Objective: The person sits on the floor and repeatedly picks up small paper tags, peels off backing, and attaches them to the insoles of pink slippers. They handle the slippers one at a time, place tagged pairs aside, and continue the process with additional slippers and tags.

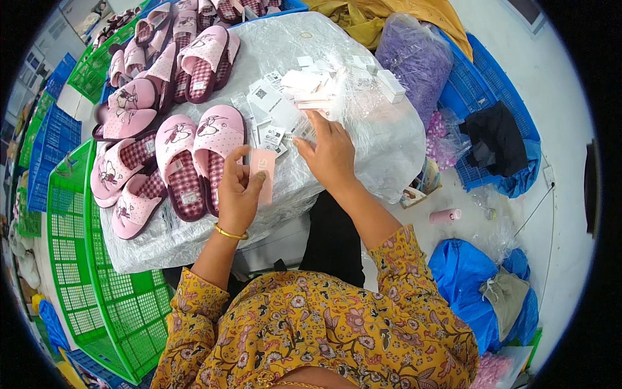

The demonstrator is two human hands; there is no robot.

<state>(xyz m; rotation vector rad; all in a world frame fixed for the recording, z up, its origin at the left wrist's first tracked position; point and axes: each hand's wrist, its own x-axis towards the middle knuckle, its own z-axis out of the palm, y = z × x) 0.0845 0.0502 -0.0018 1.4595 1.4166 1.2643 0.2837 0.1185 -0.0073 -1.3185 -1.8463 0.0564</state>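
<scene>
My left hand is closed on a pink card tag, pinching it between thumb and fingers. My right hand stretches over the labels with thumb and index finger apart. Its fingertips are at the near edge of a pile of pale pink and white tags. White printed label sheets lie just left of that hand. A pair of pink slippers with checked insoles sits beside my left hand, and two more slippers lie farther left.
Plastic film covers the worktable. More pink slippers crowd its far left. Green crates stand at the left and a blue crate at the right. A purple bag and a blue sack are also on the right.
</scene>
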